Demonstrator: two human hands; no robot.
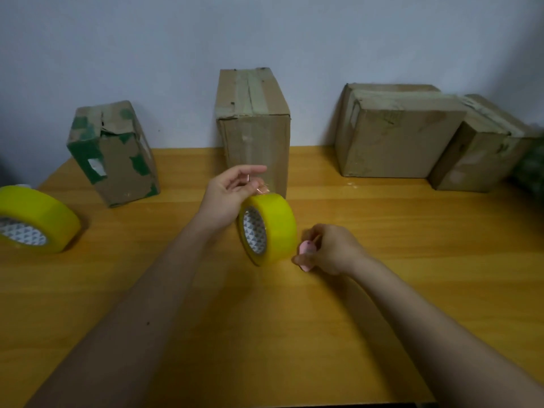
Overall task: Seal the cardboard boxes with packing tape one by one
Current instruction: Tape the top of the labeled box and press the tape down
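Yellow packing tape roll [269,228] standing on edge on the wooden table [382,237], white printed core facing left, right in front of the tall middle cardboard box [253,125]. Pinched at the top of that roll: the loose clear tape end [262,188], thumb and fingertips of the left hand [228,195] pressed together on it, forefinger stretched out above. Just right of the roll, low on the table, the right hand [332,250], fingers curled round a small pink cutter [306,256], its tip almost touching the roll's rim; contact or a sliver of gap, cannot tell.

Behind the roll, taped along its top seam, the middle box standing upright against the pale wall [265,30]. Left of the roll and farther back, a leaning box with green patches [114,154], top flaps torn and gaping. Right of the roll, well apart, a wide box [394,134] against the wall, with a smaller box [482,154] butted against its right side, both showing old tape across their tops. Far right of the roll, at the frame's edge, something green and blurred [530,169], too unclear to name. Far left of the roll, lying flat on the table, a second yellow roll [32,219], bigger in view, core facing up.

Both bare forearms reaching in from the near edge toward the standing roll.
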